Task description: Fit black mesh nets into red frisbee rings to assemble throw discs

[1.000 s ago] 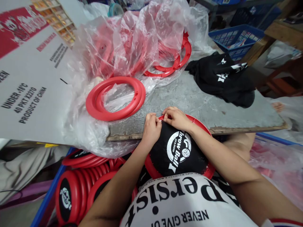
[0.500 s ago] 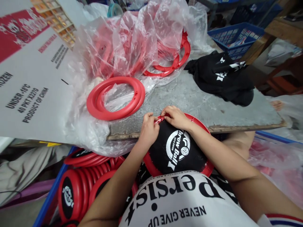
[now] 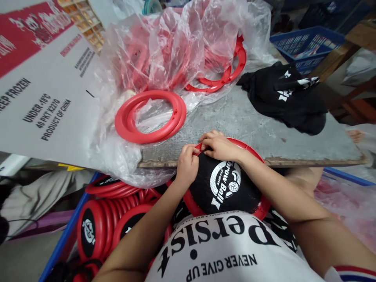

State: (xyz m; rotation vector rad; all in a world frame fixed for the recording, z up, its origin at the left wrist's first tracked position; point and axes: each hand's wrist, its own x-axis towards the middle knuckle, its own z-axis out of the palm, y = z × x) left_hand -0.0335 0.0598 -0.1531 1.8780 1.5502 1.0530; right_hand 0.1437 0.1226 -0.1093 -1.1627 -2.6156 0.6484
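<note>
A round throw disc (image 3: pixel 225 184), black printed fabric inside a red rim, leans between my lap and the table edge. At its upper left rim my left hand (image 3: pixel 188 162) pinches the red edge and the fabric's border. Close beside it, my right hand (image 3: pixel 216 145) is closed on the same stretch of rim, fingers curled over it. The fingertips partly hide the spot they grip. Two stacked red rings (image 3: pixel 123 123) lie on the table ahead of my left hand. A pile of black printed fabric (image 3: pixel 284 98) rests on the table to the right.
Red rings in clear plastic (image 3: pixel 167 51) stand at the back of the grey table (image 3: pixel 217 113). A printed carton (image 3: pixel 58 105) is on the left. Finished-looking discs (image 3: pixel 88 233) fill a blue-edged crate below left. A blue basket (image 3: pixel 308 43) sits back right. Another person's hand (image 3: pixel 355 136) shows far right.
The whole view has shifted a little, so the table things appear further right. My left hand's fingers have worked along the rim and drawn close to the right hand again.
</note>
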